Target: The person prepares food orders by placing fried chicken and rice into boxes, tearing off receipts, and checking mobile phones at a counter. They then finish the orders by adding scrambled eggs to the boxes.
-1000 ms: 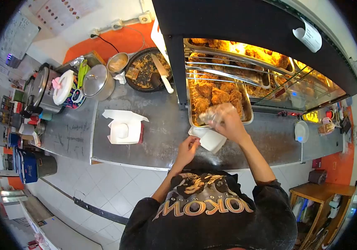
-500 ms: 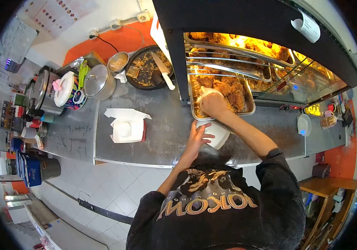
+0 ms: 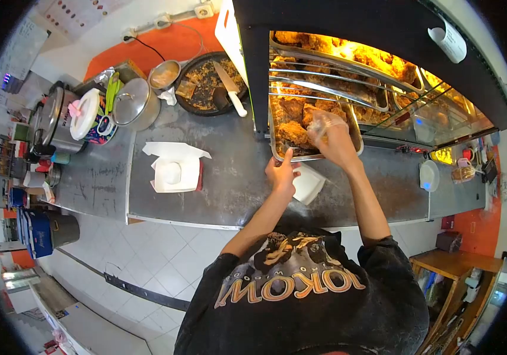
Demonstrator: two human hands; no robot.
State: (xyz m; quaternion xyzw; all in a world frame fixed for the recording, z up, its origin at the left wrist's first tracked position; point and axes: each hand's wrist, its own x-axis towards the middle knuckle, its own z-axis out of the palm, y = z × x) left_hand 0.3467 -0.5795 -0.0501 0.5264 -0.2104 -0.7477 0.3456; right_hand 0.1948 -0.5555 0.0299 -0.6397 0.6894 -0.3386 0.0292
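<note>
A metal tray [image 3: 359, 141] of fried chicken [image 3: 292, 134] juts from the lit display cabinet [image 3: 259, 71]. My left hand [image 3: 282, 176] is at the tray's front left corner, its thumb raised against the rim and its fingers curled round the edge. Inside the tray, my right hand [image 3: 331, 137], with clear plastic over its fingers, is closed over the chicken; what its fingertips hold is hidden. Just below the tray's front edge, a white container [image 3: 308, 184] lies on the metal counter [image 3: 235, 177], beside my left hand.
An open white box [image 3: 176, 171] with a white mound inside stands on the counter to the left. Behind it are a dark pan [image 3: 197, 106] with a knife [image 3: 229, 87] across it, a lidded pot [image 3: 132, 103] and a small bowl [image 3: 164, 77]. Trays fill the cabinet.
My right hand has moved right within the tray, uncovering chicken on the left. My left hand has shifted from the white container up to the tray's corner. The view has shifted slightly.
</note>
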